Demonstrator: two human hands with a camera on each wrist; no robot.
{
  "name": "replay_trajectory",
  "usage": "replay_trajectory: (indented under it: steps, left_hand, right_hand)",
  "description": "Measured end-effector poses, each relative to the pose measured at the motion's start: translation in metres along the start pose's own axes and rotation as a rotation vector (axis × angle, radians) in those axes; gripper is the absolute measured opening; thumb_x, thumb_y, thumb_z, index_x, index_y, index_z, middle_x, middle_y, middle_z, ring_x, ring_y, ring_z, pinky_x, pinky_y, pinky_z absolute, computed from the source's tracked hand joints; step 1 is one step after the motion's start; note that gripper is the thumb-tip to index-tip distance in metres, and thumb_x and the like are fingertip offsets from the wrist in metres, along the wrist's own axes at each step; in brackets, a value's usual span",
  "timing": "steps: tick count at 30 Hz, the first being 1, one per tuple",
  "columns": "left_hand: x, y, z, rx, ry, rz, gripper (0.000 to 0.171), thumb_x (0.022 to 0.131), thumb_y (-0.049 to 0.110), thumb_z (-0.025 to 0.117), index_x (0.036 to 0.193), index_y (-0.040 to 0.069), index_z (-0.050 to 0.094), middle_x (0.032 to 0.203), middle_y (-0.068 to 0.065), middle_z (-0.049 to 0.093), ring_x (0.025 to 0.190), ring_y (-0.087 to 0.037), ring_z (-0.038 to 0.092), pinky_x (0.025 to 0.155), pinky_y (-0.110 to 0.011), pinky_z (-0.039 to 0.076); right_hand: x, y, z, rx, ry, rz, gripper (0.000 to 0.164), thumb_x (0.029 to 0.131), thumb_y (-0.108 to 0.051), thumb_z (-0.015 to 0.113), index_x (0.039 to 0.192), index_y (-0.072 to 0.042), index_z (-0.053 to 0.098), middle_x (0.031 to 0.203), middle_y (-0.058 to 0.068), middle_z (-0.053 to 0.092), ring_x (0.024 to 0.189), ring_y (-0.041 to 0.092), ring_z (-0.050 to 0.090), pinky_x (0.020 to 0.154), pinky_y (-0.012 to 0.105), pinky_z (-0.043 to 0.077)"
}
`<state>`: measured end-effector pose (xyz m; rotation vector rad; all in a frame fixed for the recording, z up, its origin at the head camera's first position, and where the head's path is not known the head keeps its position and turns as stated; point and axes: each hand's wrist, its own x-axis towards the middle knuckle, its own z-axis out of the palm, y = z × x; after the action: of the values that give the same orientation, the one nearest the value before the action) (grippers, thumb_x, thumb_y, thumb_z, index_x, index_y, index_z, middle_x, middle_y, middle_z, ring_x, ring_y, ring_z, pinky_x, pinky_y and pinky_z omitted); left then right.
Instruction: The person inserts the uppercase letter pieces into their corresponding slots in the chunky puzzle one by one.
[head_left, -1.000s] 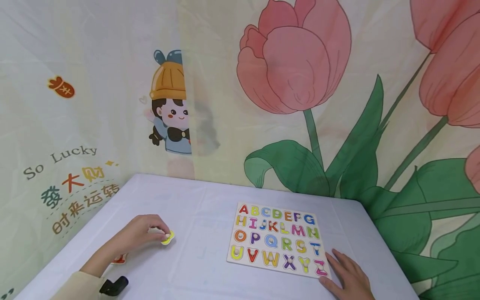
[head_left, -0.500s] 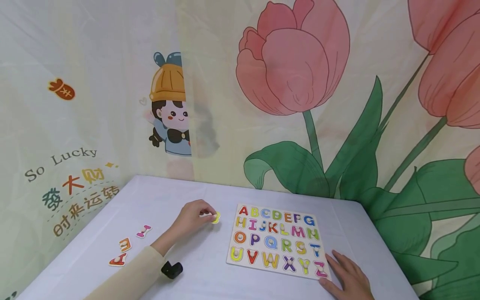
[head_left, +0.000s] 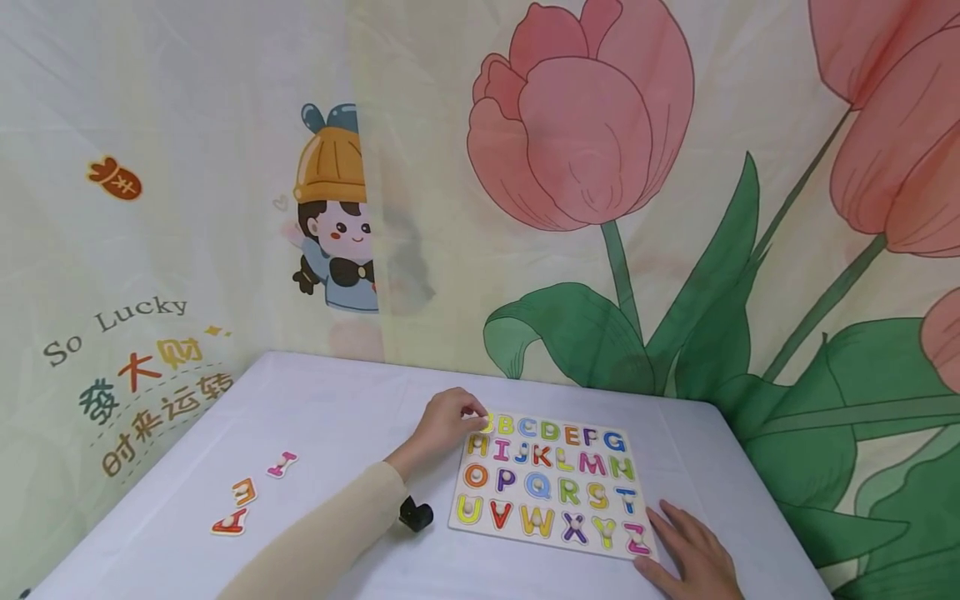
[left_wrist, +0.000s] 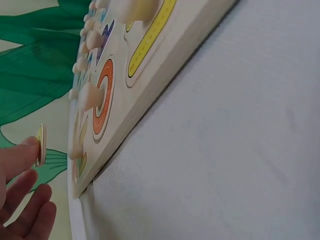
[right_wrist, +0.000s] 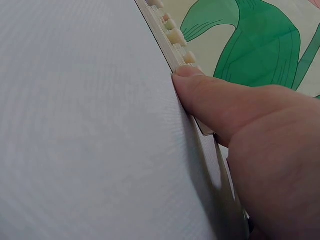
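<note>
My left hand (head_left: 446,421) pinches a small yellow letter puzzle piece (left_wrist: 41,147) by finger and thumb. In the head view it is over the upper left corner of the wooden alphabet board (head_left: 551,537), covering the A there. The left wrist view has the piece edge-on, apart from the board, so its letter cannot be read. My right hand (head_left: 693,550) rests at the board's lower right corner with fingers extended along the side. In the right wrist view its thumb (right_wrist: 205,95) touches the board's edge. Colourful letters with knobs fill the board.
Three loose letter pieces lie on the left of the white-covered table (head_left: 360,533): a pink I (head_left: 282,464), an orange E (head_left: 243,492) and a red A (head_left: 228,522). A black wrist device (head_left: 416,514) is under the left forearm. Printed curtains stand behind the table.
My left hand has carried the yellow piece rightwards from the left part of the table to the board's upper left corner, uncovering the loose letters. My right hand has stayed at the board.
</note>
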<state>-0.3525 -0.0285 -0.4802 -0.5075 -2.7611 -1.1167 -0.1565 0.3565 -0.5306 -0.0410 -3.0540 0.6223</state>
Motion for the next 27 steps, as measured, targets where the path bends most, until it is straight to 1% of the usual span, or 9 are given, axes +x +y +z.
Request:
replay_trajectory:
  steps: [5,9,13,16,22,27]
  left_hand:
    - [0.012,-0.001,0.012,-0.012,0.006,-0.032,0.008,0.092,0.023,0.085,0.089,0.025,0.078,0.099,0.006,0.066,0.098,-0.016,0.058,0.091,-0.039,0.051]
    - [0.018,-0.004,0.02,-0.008,0.004,-0.056,0.008,0.093,0.022,0.085,0.088,0.024,0.078,0.094,0.007,0.063,0.094,-0.015,0.056,0.087,-0.035,0.049]
    - [0.021,-0.001,0.026,-0.002,-0.008,-0.038,0.007,0.094,0.022,0.084,0.09,0.021,0.078,0.089,0.005,0.061,0.088,-0.014,0.055,0.079,-0.032,0.048]
    - [0.021,0.003,0.029,-0.001,-0.013,-0.031,0.008,0.094,0.022,0.084,0.089,0.02,0.078,0.087,0.005,0.06,0.085,-0.013,0.056,0.076,-0.031,0.047]
    - [0.023,0.01,0.034,0.006,-0.006,-0.058,0.01,0.094,0.022,0.084,0.087,0.018,0.078,0.088,0.005,0.06,0.084,-0.013,0.056,0.077,-0.031,0.048]
    - [0.026,0.012,0.04,0.056,0.0,-0.073,0.011,0.092,0.026,0.086,0.086,0.02,0.079,0.088,0.006,0.061,0.084,-0.012,0.055,0.08,-0.033,0.047]
  right_hand:
    - [0.001,-0.001,-0.001,-0.003,-0.009,-0.001,0.096,0.09,-0.07,0.07,0.157,-0.004,0.05,0.161,0.024,0.04,0.145,0.057,0.031,0.111,0.083,0.024]
    - [0.001,0.0,-0.001,0.001,-0.004,-0.006,0.095,0.091,-0.07,0.07,0.156,-0.004,0.05,0.16,0.025,0.04,0.144,0.059,0.032,0.11,0.083,0.025]
    - [0.0,0.001,0.0,0.004,0.001,-0.007,0.095,0.091,-0.071,0.069,0.156,-0.004,0.051,0.16,0.025,0.041,0.143,0.06,0.032,0.11,0.084,0.025]
    - [0.0,0.0,0.002,-0.001,0.011,-0.006,0.096,0.09,-0.072,0.069,0.155,-0.005,0.052,0.159,0.024,0.042,0.142,0.058,0.034,0.109,0.084,0.026]
    - [0.0,0.0,0.003,-0.018,0.019,-0.009,0.097,0.089,-0.072,0.07,0.155,-0.005,0.052,0.16,0.025,0.042,0.143,0.057,0.034,0.11,0.084,0.025]
    - [0.0,0.001,0.003,-0.032,0.029,-0.017,0.096,0.089,-0.072,0.071,0.155,-0.005,0.052,0.16,0.025,0.042,0.142,0.056,0.035,0.109,0.084,0.025]
